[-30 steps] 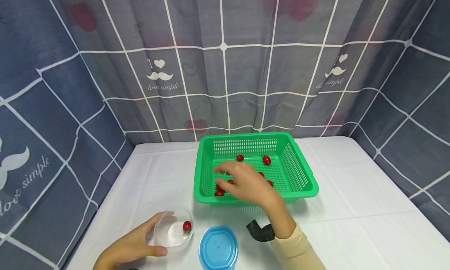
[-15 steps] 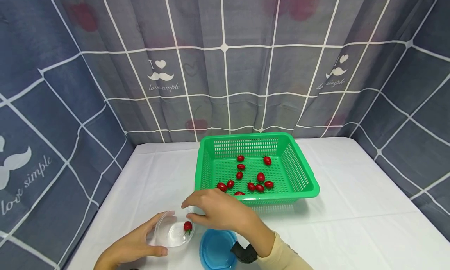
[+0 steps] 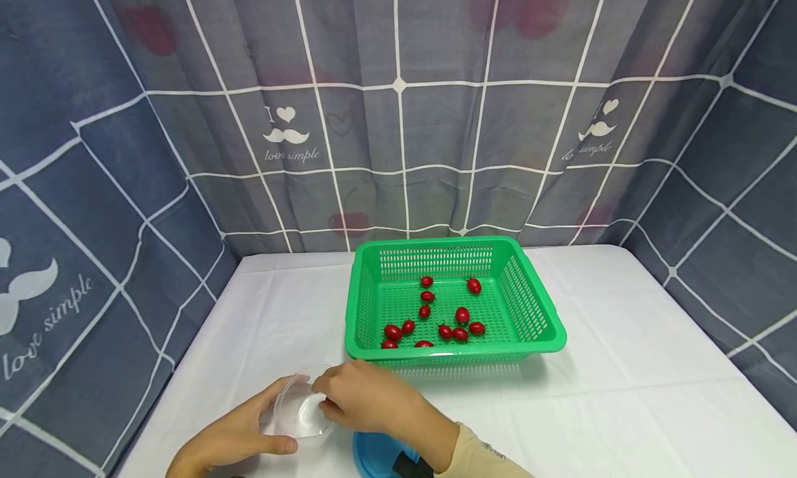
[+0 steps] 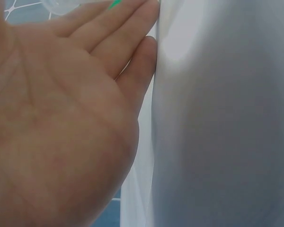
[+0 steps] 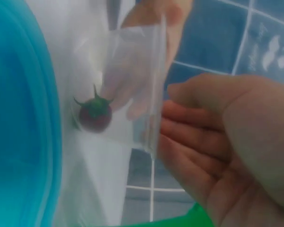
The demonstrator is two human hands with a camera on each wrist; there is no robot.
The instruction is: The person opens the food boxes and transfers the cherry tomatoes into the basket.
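Observation:
My left hand (image 3: 239, 426) holds a clear plastic container (image 3: 303, 417) standing on the table, thumb on the near side and fingers on the far side. The left wrist view shows its palm and extended fingers (image 4: 116, 42). One cherry tomato (image 5: 95, 117) with a green stem lies at the bottom of the container. My right hand (image 3: 369, 400) is at the container's right side. From the right wrist, its bent fingers and thumb are seen by the rim, slightly apart, with nothing visible between them. In the head view this hand mostly hides the tomato.
Behind the hands stands a green basket (image 3: 540, 344) with several cherry tomatoes (image 3: 462, 315) inside. A blue round lid (image 3: 370, 457) lies under the right wrist, partly covered. White cloth covers the table (image 3: 623, 367); a grey checked curtain (image 3: 448, 132) encloses the back and sides.
My right hand has moved from over the basket, left and toward me, to the container, its fingers coming closer together. The left hand and container have stayed put.

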